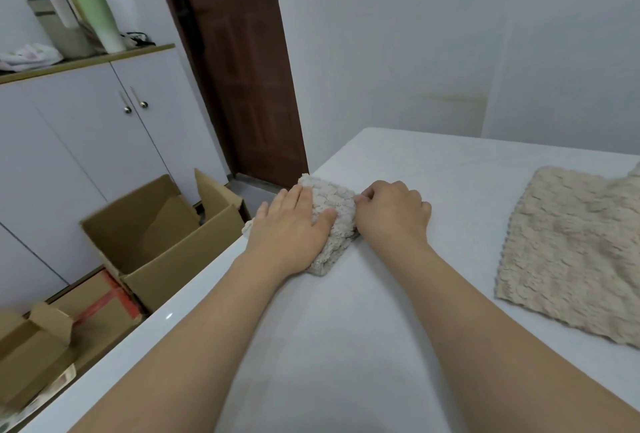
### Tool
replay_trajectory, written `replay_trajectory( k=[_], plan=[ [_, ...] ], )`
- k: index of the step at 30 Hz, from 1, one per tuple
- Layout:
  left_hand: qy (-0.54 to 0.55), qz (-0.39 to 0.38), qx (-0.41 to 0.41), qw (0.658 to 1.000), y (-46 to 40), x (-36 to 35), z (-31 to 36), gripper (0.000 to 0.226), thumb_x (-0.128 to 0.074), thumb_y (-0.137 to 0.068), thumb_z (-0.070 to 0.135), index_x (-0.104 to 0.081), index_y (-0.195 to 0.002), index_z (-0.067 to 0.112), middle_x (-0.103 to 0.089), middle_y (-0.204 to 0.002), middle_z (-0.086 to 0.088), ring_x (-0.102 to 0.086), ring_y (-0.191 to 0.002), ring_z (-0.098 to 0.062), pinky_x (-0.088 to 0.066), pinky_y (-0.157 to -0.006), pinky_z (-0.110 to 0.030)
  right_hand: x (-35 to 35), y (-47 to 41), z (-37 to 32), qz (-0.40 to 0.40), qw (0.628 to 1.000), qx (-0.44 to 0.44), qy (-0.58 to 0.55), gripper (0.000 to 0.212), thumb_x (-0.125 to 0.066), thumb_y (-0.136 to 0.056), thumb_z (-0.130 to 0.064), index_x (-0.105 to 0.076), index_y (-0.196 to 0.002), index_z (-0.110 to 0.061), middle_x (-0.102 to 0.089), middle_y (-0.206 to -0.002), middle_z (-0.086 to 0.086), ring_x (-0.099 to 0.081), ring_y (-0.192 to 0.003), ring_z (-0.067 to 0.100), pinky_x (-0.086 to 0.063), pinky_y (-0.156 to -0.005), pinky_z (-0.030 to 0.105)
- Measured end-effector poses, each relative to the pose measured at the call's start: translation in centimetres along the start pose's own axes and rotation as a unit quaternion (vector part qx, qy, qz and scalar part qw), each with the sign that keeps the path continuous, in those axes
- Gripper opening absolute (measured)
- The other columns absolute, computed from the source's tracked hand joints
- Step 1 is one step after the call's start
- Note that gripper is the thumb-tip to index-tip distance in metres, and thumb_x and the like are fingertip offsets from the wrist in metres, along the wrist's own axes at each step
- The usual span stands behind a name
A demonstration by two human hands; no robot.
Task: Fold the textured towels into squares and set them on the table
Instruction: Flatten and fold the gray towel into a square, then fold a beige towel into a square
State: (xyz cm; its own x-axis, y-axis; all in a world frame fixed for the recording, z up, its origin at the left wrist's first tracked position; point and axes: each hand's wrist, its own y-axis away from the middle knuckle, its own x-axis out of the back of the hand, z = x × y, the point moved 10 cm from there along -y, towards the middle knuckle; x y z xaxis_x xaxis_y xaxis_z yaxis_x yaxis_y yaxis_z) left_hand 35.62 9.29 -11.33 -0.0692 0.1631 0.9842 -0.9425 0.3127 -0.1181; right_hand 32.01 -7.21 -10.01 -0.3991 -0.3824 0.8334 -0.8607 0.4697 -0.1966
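Two towels lie on the white worktop (346,346) in the head view. The folded towel (333,221) sits at about 11 o'clock from the middle of the worktop, close to its left edge, with one corner poking just over that edge. The left hand (294,225) lies flat on it, fingers (298,195) straight and close together, thumb stretched across the cloth, pressing it down. The right hand (394,211) is just beside it at 3 o'clock, its fingers curled and pinching the towel's right edge between thumb and forefinger. Both bare forearms reach in from 6 o'clock.

The second towel (568,252) lies spread flat at 3 o'clock, well apart from the hands, running off the right side of the view.

Off the worktop, at 9 o'clock, an open box (162,235) stands on the floor, with more boxes (52,339) at 8 o'clock, one bearing red tape. A white cabinet (86,142) stands behind them at 10 o'clock, carrying a grey bag (59,24) and a green cup (97,13). A brown door (235,62) stands at 12 o'clock.
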Motion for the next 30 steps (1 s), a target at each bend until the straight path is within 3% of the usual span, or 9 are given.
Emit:
replay_trajectory(
  k=[7, 10, 12, 15, 18, 20, 23, 26, 30],
  plan=[
    [0.009, 0.026, 0.008, 1.000, -0.2, -0.3, -0.5, 0.068, -0.024, -0.101, 0.056, -0.021, -0.156, 0.017, -0.017, -0.165, 0.000, -0.013, -0.151, -0.018, -0.010, -0.122, -0.044, -0.7, 0.3, -0.8, 0.009, 1.000, 0.027, -0.008, 0.030, -0.041, -0.095, -0.022, -0.060, -0.117, -0.018, -0.052, -0.123, 0.007, -0.041, -0.117, 0.029, -0.026, -0.101, 0.038],
    [0.000, -0.005, 0.009, 1.000, 0.2, -0.2, -0.2, 0.066, -0.023, -0.101, 0.053, -0.022, -0.156, 0.017, -0.018, -0.164, -0.001, -0.013, -0.151, -0.020, -0.007, -0.122, -0.046, 1.2, 2.3, 0.0, 0.001, 0.997, 0.024, -0.078, 0.034, -0.042, -0.095, -0.020, -0.055, -0.127, -0.017, -0.052, -0.131, 0.007, -0.041, -0.124, 0.027, -0.026, -0.108, 0.036],
    [-0.043, -0.017, 0.017, 0.999, 0.8, 0.6, -0.3, 0.067, -0.018, -0.101, 0.054, -0.023, -0.155, 0.016, -0.020, -0.164, -0.001, -0.013, -0.151, -0.021, -0.002, -0.122, -0.051, 4.3, 4.7, 0.7, 0.045, 0.993, 0.063, -0.085, 0.034, -0.044, -0.096, -0.021, -0.054, -0.128, -0.016, -0.052, -0.133, 0.006, -0.042, -0.126, 0.026, -0.022, -0.113, 0.040],
    [-0.061, 0.106, 0.005, 0.992, 1.6, 5.9, 2.8, 0.070, -0.014, -0.099, 0.055, -0.037, -0.149, 0.012, -0.034, -0.158, -0.005, -0.021, -0.149, -0.026, 0.001, -0.121, -0.054, 11.5, 7.5, 1.8, 0.146, 0.971, 0.184, -0.043, 0.032, -0.045, -0.091, -0.021, -0.059, -0.119, -0.013, -0.058, -0.124, 0.004, -0.051, -0.120, 0.024, -0.027, -0.113, 0.048],
    [0.039, 0.232, -0.132, 0.963, 5.6, 10.4, 12.6, 0.072, -0.016, -0.099, 0.055, -0.048, -0.141, 0.007, -0.045, -0.150, -0.010, -0.033, -0.142, -0.028, -0.010, -0.121, -0.051, 17.7, 7.9, 7.3, 0.199, 0.964, 0.169, 0.048, 0.035, -0.049, -0.084, -0.015, -0.061, -0.116, -0.010, -0.059, -0.123, 0.009, -0.053, -0.117, 0.031, -0.032, -0.107, 0.050],
    [0.152, 0.171, -0.223, 0.948, 8.5, 8.6, 19.5, 0.066, -0.020, -0.101, 0.052, -0.041, -0.147, 0.010, -0.036, -0.156, -0.007, -0.025, -0.147, -0.022, -0.012, -0.122, -0.045, 19.0, 8.3, 13.4, 0.167, 0.974, 0.078, 0.130, 0.039, -0.052, -0.082, -0.011, -0.058, -0.120, -0.004, -0.055, -0.129, 0.018, -0.050, -0.119, 0.040, -0.033, -0.105, 0.052],
    [0.228, -0.003, -0.232, 0.945, 11.5, 2.6, 25.2, 0.061, -0.026, -0.104, 0.047, -0.018, -0.157, 0.019, -0.013, -0.165, 0.004, -0.004, -0.151, -0.009, -0.003, -0.124, -0.035, 17.4, 10.5, 21.3, 0.049, 0.981, -0.046, 0.182, 0.047, -0.033, -0.091, -0.028, -0.048, -0.130, -0.006, -0.043, -0.142, 0.019, -0.039, -0.129, 0.038, -0.026, -0.110, 0.052],
    [0.113, -0.077, -0.255, 0.957, 11.5, -1.7, 26.7, 0.064, -0.035, -0.100, 0.042, -0.015, -0.157, 0.022, -0.010, -0.165, 0.005, -0.001, -0.151, -0.009, 0.003, -0.123, -0.032, 15.9, 10.6, 23.1, 0.026, 0.982, -0.052, 0.178, 0.062, -0.009, -0.088, -0.039, -0.046, -0.131, -0.013, -0.041, -0.144, 0.011, -0.035, -0.133, 0.032, -0.022, -0.110, 0.052],
    [0.085, -0.133, -0.283, 0.946, 10.6, -2.9, 27.4, 0.083, -0.031, -0.081, 0.048, -0.011, -0.158, 0.026, -0.003, -0.165, 0.010, 0.005, -0.150, -0.007, 0.007, -0.123, -0.035, 15.8, 9.5, 23.7, 0.035, 0.982, -0.048, 0.181, 0.046, -0.022, -0.097, -0.034, -0.041, -0.135, -0.017, -0.036, -0.149, 0.006, -0.027, -0.138, 0.029, -0.018, -0.113, 0.051]
  ],
)
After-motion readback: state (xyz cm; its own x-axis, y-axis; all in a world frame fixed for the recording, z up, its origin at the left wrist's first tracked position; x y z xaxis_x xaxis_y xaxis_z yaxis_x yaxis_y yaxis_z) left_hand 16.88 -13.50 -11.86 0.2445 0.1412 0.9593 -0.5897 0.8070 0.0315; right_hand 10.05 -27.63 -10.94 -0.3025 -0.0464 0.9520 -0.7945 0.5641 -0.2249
